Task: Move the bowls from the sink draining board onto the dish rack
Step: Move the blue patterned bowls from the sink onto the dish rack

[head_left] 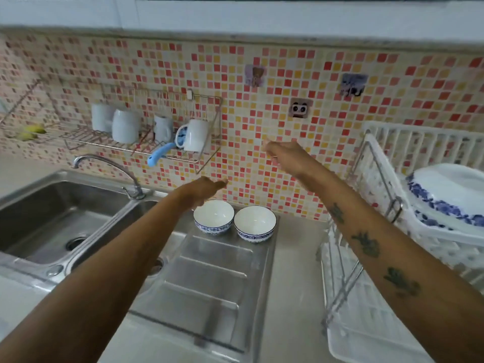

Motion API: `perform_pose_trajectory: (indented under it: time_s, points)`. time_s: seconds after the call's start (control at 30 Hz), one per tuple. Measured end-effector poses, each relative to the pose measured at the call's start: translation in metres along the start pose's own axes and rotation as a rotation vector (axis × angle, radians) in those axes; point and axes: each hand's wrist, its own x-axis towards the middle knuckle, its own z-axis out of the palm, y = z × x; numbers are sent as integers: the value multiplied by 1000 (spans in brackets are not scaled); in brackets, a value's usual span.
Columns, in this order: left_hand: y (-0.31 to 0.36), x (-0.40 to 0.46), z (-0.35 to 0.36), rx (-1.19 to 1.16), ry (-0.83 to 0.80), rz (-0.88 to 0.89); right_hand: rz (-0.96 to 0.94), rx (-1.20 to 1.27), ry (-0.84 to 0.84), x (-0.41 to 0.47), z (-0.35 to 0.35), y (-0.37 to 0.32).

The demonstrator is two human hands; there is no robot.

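Bowls were the business here: two white ceramic bowls with blue patterned bands stood upright on the ribbed stainless-steel draining board (209, 279), at its far end against the mosaic-tiled wall. The left bowl (213, 216) and the right bowl (254, 223) sat just beside each other, rims nearly touching, both apparently empty. The white plastic dish rack in its chrome wire frame (379, 258) stood to the right of the draining board, its upper tier already carrying a stack of white plates with blue floral rims (450, 197).

Both arms were stretched out over the draining board. The left hand (203, 189) hovered just above the left bowl's far rim, fingers loosely extended and holding nothing. The right hand (284, 155) was raised higher, above and beyond the right bowl, near the wall; it looked loosely curled and empty, though blur made its fingers hard to read.

The step in hand appeared to be the reach for a first bowl. Done well, each hand would drop onto the nearer bowl and pinch its rim, lifting straight up so the neighbour was not knocked, then carry it rightward to a free space on the rack clear of the plates.
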Motion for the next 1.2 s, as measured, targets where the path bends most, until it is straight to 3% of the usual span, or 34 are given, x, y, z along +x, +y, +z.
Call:
perform_pose_trajectory:
  time_s: [0.13, 0.43, 0.63, 0.8, 0.93, 1.2]
  points:
    - [-56, 38, -4, -231, -10, -139, 249, 59, -73, 45, 21, 58]
    - [-118, 97, 47, -509, -171, -451, 643, 237, 18, 104, 69, 187]
    - [-110, 115, 101, -622, -271, -506, 715, 200, 125, 114, 98, 221]
    - [-101, 126, 129, -779, -298, -512, 755, 371, 113, 125, 110, 247]
    - [-98, 133, 141, -888, -280, -466, 750, 504, 146, 128, 120, 259]
    - [-98, 135, 156, -852, -183, -392, 730, 550, 169, 122, 123, 256]
